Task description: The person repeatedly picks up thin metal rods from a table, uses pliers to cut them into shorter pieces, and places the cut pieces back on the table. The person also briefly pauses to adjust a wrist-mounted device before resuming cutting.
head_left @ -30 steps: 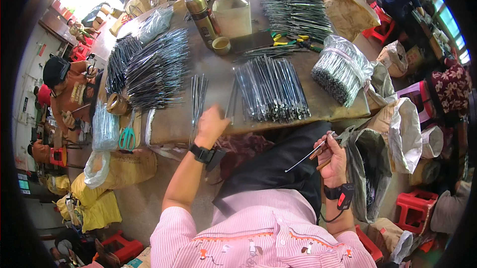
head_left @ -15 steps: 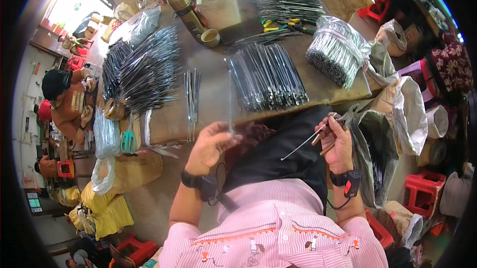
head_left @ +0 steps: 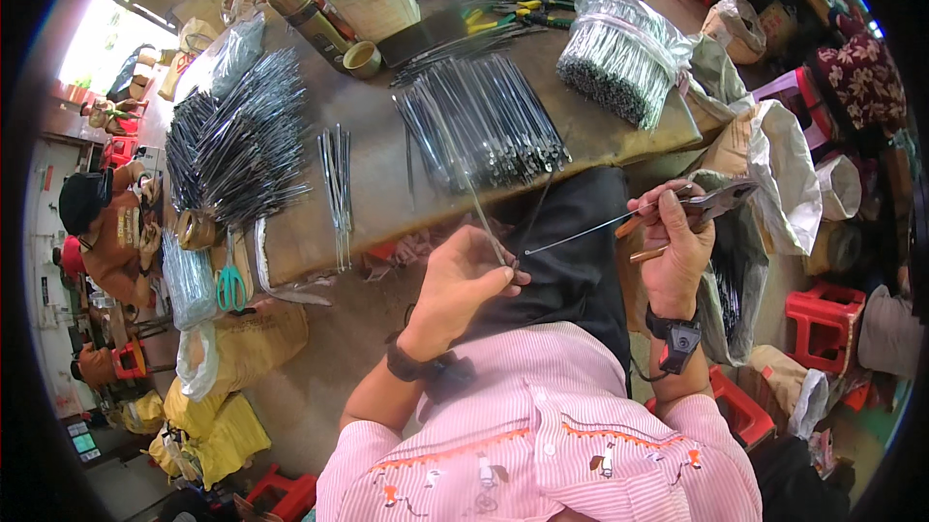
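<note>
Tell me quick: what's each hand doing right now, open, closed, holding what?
Left hand: closed, holding a thin rod.
Right hand: closed, holding pliers and a hooked rod.

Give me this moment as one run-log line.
left hand: pinching thin rod | right hand: holding pliers and slender metal tool, tip near left hand | table: rod pile ahead

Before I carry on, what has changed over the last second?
The left hand has drawn back from the table toward the lap, bringing a thin rod close to the tip of the hooked rod. The right hand has turned, showing more of the pliers. It still holds the pliers and hooked rod; the big pile and small bunch remain on the table.
</note>
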Available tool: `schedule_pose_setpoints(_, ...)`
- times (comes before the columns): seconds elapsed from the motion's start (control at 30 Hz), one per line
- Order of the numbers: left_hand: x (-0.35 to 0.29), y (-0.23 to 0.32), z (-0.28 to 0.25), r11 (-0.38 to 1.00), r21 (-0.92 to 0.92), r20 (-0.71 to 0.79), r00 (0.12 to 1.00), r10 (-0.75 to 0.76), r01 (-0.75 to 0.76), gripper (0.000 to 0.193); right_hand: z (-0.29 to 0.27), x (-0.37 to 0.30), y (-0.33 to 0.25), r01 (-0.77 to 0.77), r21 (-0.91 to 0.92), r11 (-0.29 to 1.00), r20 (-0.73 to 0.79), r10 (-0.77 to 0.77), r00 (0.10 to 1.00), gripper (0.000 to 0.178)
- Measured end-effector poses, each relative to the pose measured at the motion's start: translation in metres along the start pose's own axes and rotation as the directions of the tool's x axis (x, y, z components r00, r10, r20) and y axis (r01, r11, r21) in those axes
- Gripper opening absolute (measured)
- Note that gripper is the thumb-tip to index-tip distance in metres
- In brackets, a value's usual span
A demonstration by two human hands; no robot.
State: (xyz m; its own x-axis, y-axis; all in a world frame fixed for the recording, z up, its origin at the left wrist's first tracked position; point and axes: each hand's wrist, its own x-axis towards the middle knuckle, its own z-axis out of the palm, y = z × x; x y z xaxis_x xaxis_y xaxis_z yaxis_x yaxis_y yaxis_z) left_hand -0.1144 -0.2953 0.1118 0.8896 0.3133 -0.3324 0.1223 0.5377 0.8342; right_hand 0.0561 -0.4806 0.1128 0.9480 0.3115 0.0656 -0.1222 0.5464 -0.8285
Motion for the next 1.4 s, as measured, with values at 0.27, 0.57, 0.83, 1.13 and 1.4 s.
schedule_pose_setpoints(0.27, 0.0, 0.003, 0.011, 0.996, 0.085, -0.03, 1.0, -0.005, 0.007, 0.016, 0.01, -0.005, -0.004, 0.004, -0.021, 1.0, 0.08, -0.002, 0.997, 0.015)
schedule_pose_setpoints(0.57, 0.0, 0.001, 0.01, 0.999, -0.04, -0.005, 1.0, -0.006, 0.006, 0.018, 0.006, 0.002, -0.012, 0.057, 0.009, 0.998, 0.052, -0.057, 0.997, 0.013)
schedule_pose_setpoints(0.83, 0.001, -0.004, 0.013, 1.0, -0.019, 0.022, 1.0, 0.014, -0.013, 0.02, 0.013, -0.007, -0.007, 0.053, -0.028, 0.998, 0.078, -0.051, 0.996, 0.014)
schedule_pose_setpoints(1.13, 0.004, -0.004, 0.008, 0.992, 0.105, 0.03, 0.997, 0.068, -0.071, 0.022, 0.011, 0.0, 0.004, -0.054, -0.044, 0.998, 0.006, 0.054, 0.999, 0.019)
schedule_pose_setpoints(1.4, 0.007, -0.001, 0.011, 0.981, 0.195, 0.063, 0.998, -0.018, 0.005, 0.032, 0.008, 0.004, 0.009, -0.079, -0.039, 0.996, -0.028, 0.078, 0.997, 0.017)
